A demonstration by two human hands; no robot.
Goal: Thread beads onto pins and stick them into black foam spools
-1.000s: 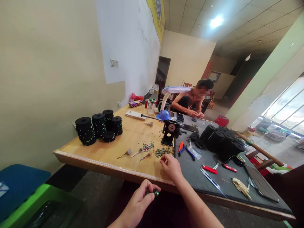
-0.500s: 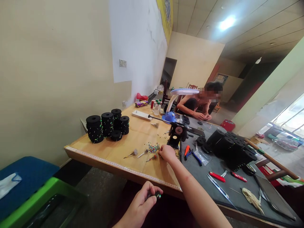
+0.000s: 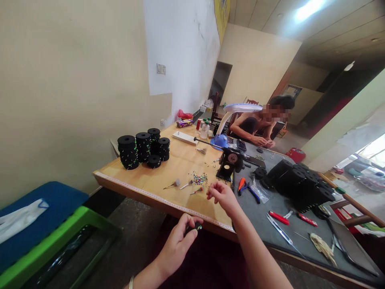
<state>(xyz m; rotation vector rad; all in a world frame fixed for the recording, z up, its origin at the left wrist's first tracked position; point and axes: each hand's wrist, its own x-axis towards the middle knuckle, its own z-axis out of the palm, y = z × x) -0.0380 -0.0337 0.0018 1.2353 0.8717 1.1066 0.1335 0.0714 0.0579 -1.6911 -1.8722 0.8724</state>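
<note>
Below the table's front edge, my left hand (image 3: 177, 243) is closed around a small black foam spool (image 3: 193, 227) with bright bits on its rim. My right hand (image 3: 221, 196) is over the wooden tabletop, thumb and fingers pinched together. Whatever lies between those fingertips is too small to make out. Just beyond it spreads a pile of tiny multicoloured beads (image 3: 200, 179). A red-tipped brush-like tool (image 3: 197, 190) rests to the left of that hand, near two more slim tools with tufted ends, one of them a wooden-handled tool (image 3: 172, 184).
Stacked black spools (image 3: 128, 152) stand at the left. A black clamp device (image 3: 228, 162) and a blue-based lamp (image 3: 220, 140) are farther back. Pliers (image 3: 250, 192), tweezers (image 3: 279, 228) and more spools (image 3: 293, 180) occupy the grey mat. Another person (image 3: 255, 124) sits across the table.
My right hand has drawn back from beside the bead pile towards me, fingers pinched. My left hand still holds the spool. The camera view has shifted slightly.
</note>
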